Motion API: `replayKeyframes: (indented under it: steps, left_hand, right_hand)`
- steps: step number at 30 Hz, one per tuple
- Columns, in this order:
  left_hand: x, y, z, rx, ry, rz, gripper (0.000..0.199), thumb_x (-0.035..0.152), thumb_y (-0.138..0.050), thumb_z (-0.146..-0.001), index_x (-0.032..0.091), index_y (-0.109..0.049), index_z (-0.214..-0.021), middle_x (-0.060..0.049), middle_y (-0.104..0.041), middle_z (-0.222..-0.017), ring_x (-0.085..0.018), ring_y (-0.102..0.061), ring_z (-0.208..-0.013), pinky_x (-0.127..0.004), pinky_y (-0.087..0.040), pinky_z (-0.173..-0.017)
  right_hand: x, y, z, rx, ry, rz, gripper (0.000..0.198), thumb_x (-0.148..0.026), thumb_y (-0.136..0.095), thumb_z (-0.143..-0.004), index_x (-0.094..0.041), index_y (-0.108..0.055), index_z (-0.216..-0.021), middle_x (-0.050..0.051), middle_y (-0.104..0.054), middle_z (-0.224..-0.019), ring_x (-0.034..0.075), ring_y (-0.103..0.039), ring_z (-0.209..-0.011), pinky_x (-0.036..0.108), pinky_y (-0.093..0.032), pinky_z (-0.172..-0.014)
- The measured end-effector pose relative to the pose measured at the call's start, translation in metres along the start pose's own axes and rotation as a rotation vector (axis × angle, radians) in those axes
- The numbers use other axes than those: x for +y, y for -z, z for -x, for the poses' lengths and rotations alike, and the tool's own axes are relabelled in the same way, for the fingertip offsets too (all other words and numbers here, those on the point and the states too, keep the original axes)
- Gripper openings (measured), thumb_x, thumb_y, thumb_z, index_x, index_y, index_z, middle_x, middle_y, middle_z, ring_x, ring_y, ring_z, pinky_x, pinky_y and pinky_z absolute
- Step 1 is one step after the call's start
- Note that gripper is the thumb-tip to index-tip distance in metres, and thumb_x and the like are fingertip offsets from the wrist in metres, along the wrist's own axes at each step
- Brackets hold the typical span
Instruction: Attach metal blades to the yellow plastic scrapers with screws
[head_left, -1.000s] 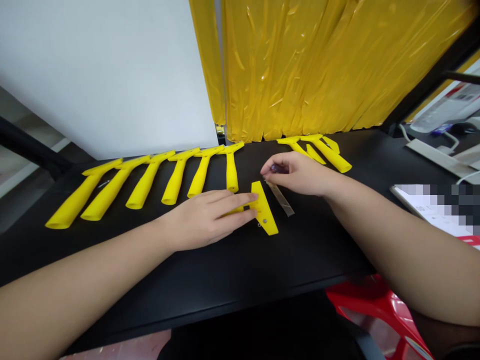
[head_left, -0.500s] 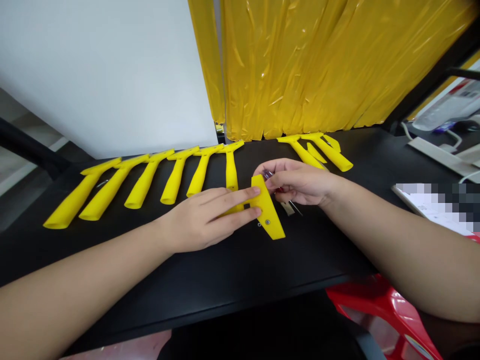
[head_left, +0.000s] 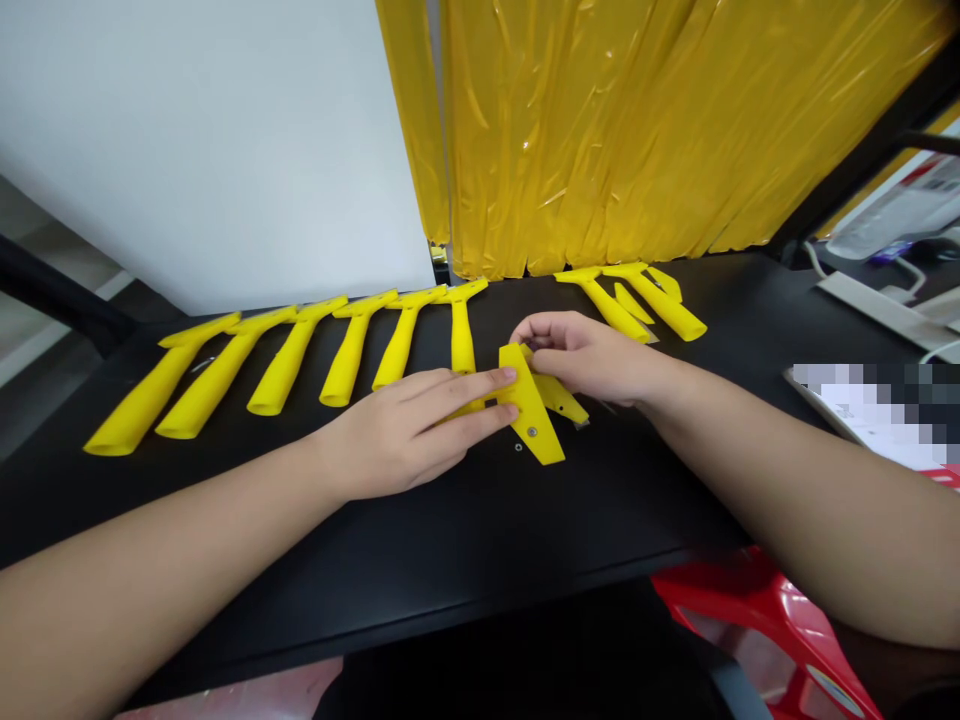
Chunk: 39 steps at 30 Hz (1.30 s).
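Over the counter [head_left: 465, 550], left hand [head_left: 405, 438] is loosely gripping a yellow T-handle [head_left: 534, 412]; right hand [head_left: 589, 355], curled, is pinching a yellow plate [head_left: 561, 400].

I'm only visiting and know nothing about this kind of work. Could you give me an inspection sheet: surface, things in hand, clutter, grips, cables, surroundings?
Surface: black tabletop.
Things in hand: yellow T-shaped tool with a screw in its head; flat yellow piece beside it.
Clutter: small nut lying loose; six yellow handles in a row on the left, more yellow parts at the back right.
Grips: bare hands; left grip on the tool, right grip on the flat piece.
Cables: pale cable, right side; tangles: nothing seen.
Surroundings: white panel, yellow plastic sheeting.
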<state>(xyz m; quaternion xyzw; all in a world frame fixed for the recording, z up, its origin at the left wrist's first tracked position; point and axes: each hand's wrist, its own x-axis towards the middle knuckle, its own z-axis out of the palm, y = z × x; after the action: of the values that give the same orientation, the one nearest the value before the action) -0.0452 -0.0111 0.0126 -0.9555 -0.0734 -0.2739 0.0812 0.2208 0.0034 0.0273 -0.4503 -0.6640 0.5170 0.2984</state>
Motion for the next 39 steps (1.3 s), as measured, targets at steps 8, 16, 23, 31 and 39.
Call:
replayKeyframes:
  steps: [8, 16, 23, 31, 39]
  left_hand:
    - [0.002, -0.001, -0.001, -0.059, -0.002, -0.019, 0.031, 0.018, -0.056, -0.106, 0.018, -0.067, -0.135, -0.018, -0.072, -0.137, -0.025, -0.076, -0.11, -0.038, -0.065, -0.093]
    - [0.001, -0.002, 0.001, -0.082, -0.014, -0.065, 0.031, 0.02, -0.056, -0.106, 0.02, -0.067, -0.135, -0.017, -0.072, -0.137, -0.024, -0.076, -0.108, -0.038, -0.065, -0.093]
    - [0.0, -0.002, 0.001, -0.1, 0.019, -0.126, 0.032, 0.019, -0.054, -0.107, 0.02, -0.067, -0.136, -0.016, -0.072, -0.137, -0.024, -0.076, -0.108, -0.036, -0.063, -0.092]
    - [0.002, -0.003, -0.001, -0.107, 0.011, -0.126, 0.028, 0.02, -0.052, -0.108, 0.019, -0.07, -0.13, -0.016, -0.073, -0.133, -0.023, -0.075, -0.104, -0.036, -0.064, -0.09]
    - [0.003, -0.001, -0.004, -0.089, 0.009, -0.1, 0.028, 0.017, -0.056, -0.106, 0.016, -0.072, -0.129, -0.016, -0.074, -0.13, -0.025, -0.075, -0.106, -0.037, -0.064, -0.093]
  right_hand:
    - [0.005, 0.001, 0.002, 0.137, 0.157, 0.56, 0.014, -0.015, -0.069, -0.082, -0.022, -0.07, -0.095, 0.0, -0.07, -0.081, 0.017, -0.062, -0.072, 0.03, -0.047, -0.067]
    - [0.006, 0.004, 0.0, 0.243, 0.171, 0.4, 0.008, -0.019, -0.073, -0.088, -0.023, -0.067, -0.091, 0.003, -0.072, -0.089, 0.019, -0.066, -0.081, 0.032, -0.052, -0.075]
    - [-0.003, -0.005, 0.004, 0.027, -0.042, -0.04, 0.013, -0.026, -0.078, -0.089, -0.022, -0.068, -0.095, -0.002, -0.063, -0.072, 0.011, -0.055, -0.06, 0.023, -0.039, -0.052]
    - [0.002, -0.007, 0.005, -0.03, 0.019, -0.063, 0.039, -0.028, -0.091, -0.076, -0.022, -0.06, -0.099, -0.007, -0.055, -0.068, 0.01, -0.048, -0.059, 0.023, -0.036, -0.053]
    - [0.004, -0.007, 0.006, -0.07, 0.122, -0.01, 0.024, -0.023, -0.081, -0.083, -0.022, -0.061, -0.096, -0.006, -0.053, -0.07, 0.011, -0.047, -0.063, 0.025, -0.036, -0.057]
